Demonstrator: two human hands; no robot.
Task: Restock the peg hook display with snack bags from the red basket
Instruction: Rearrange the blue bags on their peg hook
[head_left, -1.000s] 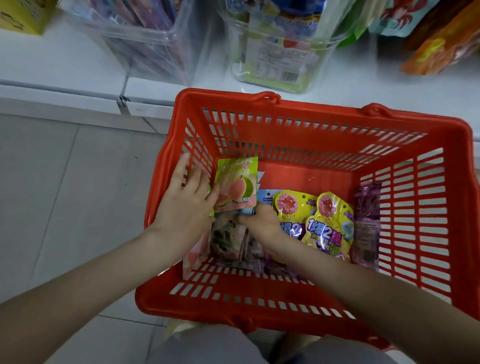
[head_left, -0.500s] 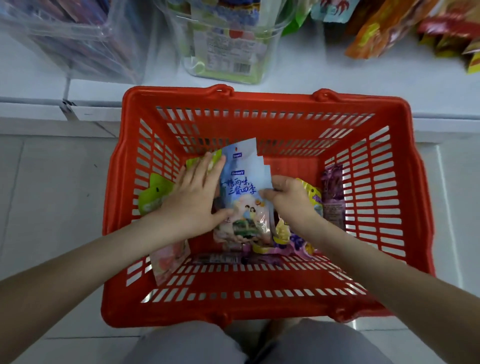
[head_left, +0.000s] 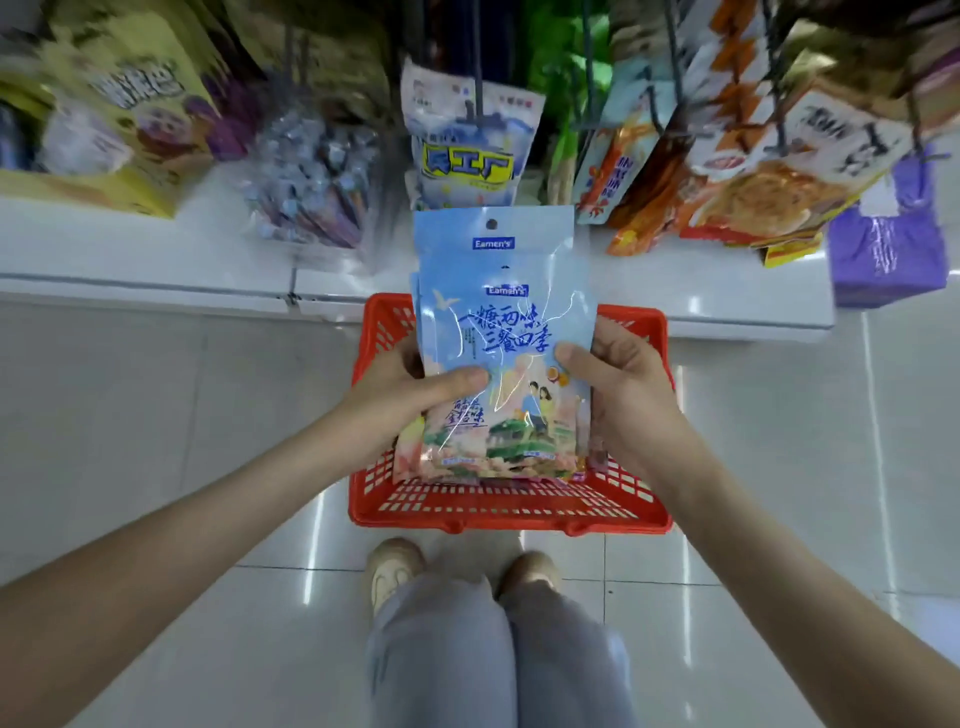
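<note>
A stack of light-blue snack bags (head_left: 501, 312) with blue lettering is held upright above the red basket (head_left: 509, 512), which stands on the floor. My left hand (head_left: 400, 400) grips the stack's left edge, thumb across the front. My right hand (head_left: 623, 395) grips its right edge the same way. Each bag has a round hang hole at the top. Straight beyond the stack a blue-and-white snack bag (head_left: 467, 140) hangs from a peg hook. The stack hides most of the basket's inside.
More snack bags hang on pegs: orange ones (head_left: 753, 171) at right, a yellow one (head_left: 119, 119) at left. A clear tub of wrapped sweets (head_left: 317, 176) and a purple pack (head_left: 888, 244) sit on the white base shelf (head_left: 156, 249). My shoes (head_left: 395, 571) stand behind the basket.
Both hands have gathered the blue bags and lifted them out of the basket. The view has risen from the basket to the peg hooks.
</note>
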